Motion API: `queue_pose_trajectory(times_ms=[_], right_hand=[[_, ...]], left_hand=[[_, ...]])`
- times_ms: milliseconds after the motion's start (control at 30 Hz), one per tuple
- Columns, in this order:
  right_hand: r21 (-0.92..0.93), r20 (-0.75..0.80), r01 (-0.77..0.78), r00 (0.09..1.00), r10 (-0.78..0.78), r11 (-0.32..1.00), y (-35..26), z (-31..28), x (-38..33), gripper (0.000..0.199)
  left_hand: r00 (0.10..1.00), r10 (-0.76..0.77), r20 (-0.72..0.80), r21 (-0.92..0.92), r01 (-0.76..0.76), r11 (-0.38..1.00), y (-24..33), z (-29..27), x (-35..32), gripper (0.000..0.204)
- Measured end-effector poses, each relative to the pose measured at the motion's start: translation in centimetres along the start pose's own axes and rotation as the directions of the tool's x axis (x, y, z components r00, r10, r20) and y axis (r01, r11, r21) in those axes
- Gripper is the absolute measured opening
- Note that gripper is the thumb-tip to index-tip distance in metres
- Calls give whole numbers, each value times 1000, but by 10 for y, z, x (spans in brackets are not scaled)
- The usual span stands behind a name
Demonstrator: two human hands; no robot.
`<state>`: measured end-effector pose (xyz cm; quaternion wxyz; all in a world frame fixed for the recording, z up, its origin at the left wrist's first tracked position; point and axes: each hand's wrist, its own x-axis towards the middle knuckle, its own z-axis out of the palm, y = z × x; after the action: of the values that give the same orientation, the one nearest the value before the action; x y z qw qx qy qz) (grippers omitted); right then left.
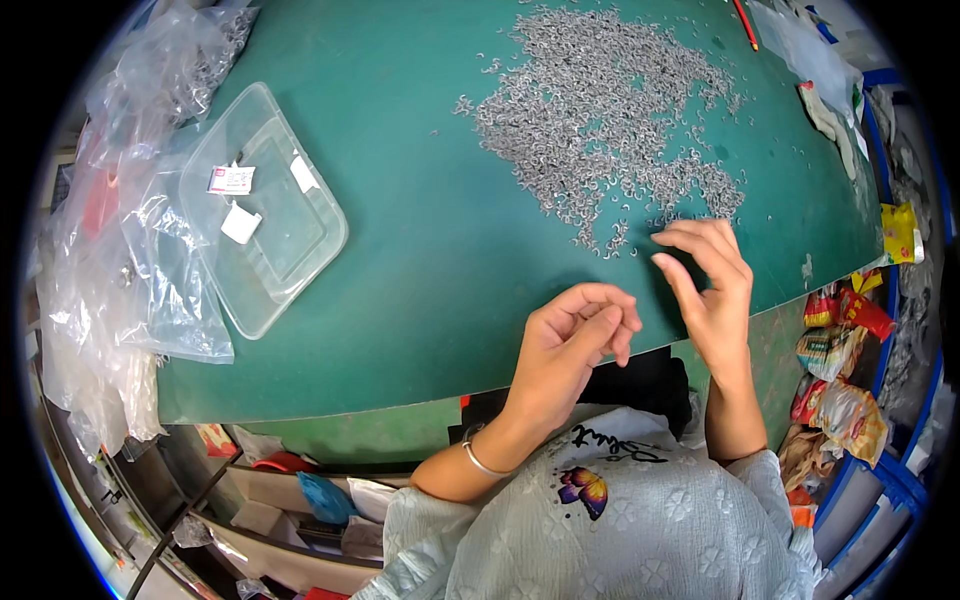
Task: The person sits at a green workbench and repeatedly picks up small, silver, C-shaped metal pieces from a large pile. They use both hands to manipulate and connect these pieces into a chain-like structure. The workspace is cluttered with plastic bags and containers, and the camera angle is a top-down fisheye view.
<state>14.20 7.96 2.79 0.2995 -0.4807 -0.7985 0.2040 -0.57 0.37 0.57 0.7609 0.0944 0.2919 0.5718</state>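
Observation:
A broad heap of small grey metal C-shaped clips (585,110) lies spread over the green tabletop (410,270). My right hand (712,285) is at the heap's near edge, its thumb and curved fingers apart and no clip visible between them. Closer to my body, my left hand (575,345) hovers near the table's front edge. Its fingers are curled with the thumb laid against them; whatever they may hold is hidden. A bracelet (480,458) circles my left wrist.
On the left stands a clear plastic box (335,215) with small white paper pieces inside. Clear plastic bags (165,270) crowd the table's left edge. A red pencil (746,25) and a whitish glove (828,130) lie at the far right. Colourful packets (850,420) sit beyond the right edge.

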Motion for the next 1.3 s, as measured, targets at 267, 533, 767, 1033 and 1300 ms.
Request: queue_pose_trajectory(times_ms=[267,533,767,1033,1300], right_hand=[[-228,44,185,983,-180,956,8,16,-5,18],[805,375,-477,870,322,353,-11,9,-29,9],[787,279,-373,926,255,492,-19,2,-30,6],[720,183,-271,962,203,638,-27,-2,-31,6],[494,62,-103,995,84,863,-37,-8,-27,14]], left_hand=[[989,105,-108,173,-85,981,-4,-3,-2,19],[928,374,-2,397,-342,852,-7,11,2,22],[896,438,76,502,-414,759,-5,12,-4,22],[888,451,86,431,-441,787,-4,13,-6,20],[950,307,47,195,-311,930,-6,10,-3,15]])
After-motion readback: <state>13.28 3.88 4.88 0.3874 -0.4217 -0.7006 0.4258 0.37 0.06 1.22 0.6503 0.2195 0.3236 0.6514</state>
